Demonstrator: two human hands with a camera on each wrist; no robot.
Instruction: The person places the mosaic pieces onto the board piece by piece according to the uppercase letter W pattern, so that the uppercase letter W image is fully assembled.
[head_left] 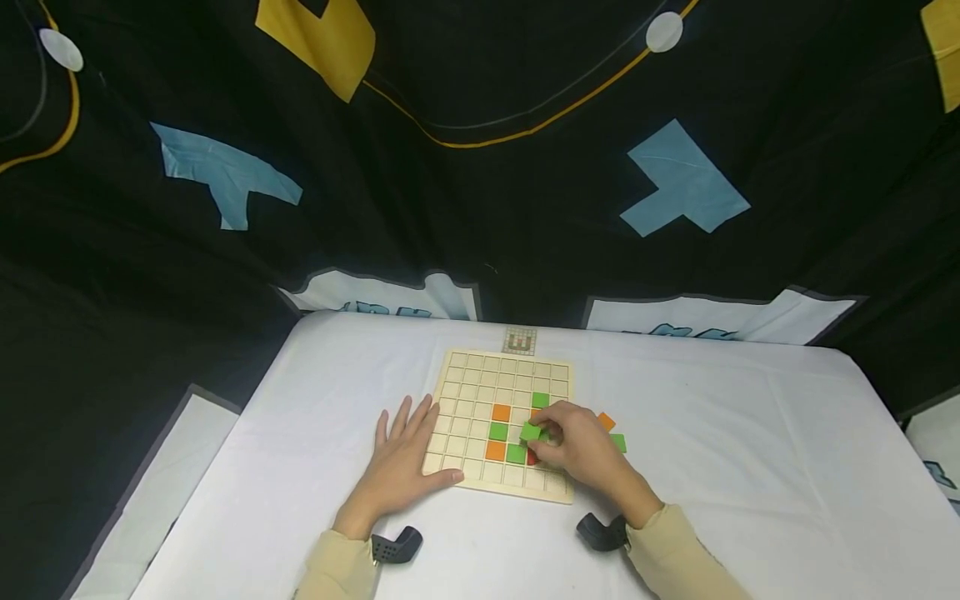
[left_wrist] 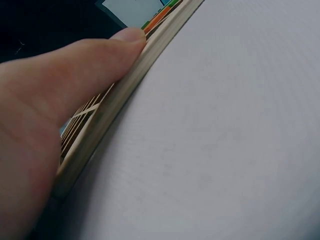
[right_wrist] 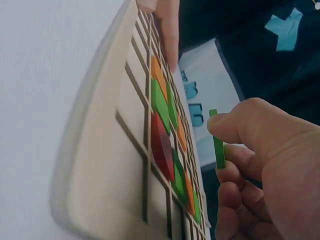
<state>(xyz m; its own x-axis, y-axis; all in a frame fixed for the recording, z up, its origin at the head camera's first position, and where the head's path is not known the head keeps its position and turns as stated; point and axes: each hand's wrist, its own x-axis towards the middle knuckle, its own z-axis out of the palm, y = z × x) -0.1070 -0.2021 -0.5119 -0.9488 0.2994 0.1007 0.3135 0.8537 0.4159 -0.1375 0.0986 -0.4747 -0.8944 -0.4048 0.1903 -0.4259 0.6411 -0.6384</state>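
A pale wooden board (head_left: 465, 387) with a square grid lies on the table. At its left edge rests my left hand (head_left: 401, 458), fingers spread and straight, the thumb on the front rim in the left wrist view. Over the board's right half, my right hand (head_left: 581, 442) pinches a green square tile (right_wrist: 217, 145) between thumb and fingers, raised off the grid. Set in the grid are orange tiles (head_left: 501, 412), green tiles (head_left: 498, 431) and a red piece (right_wrist: 161, 147) with a curved edge. The right hand partly hides the tiles beneath it in the head view.
Right of the board lie a loose orange tile (head_left: 606, 422) and a loose green tile (head_left: 618, 442), partly behind the right hand. A small gridded pattern card (head_left: 520, 341) sits beyond the far edge. White cloth (head_left: 750, 433) covers the table; a black curtain (head_left: 465, 225) hangs behind.
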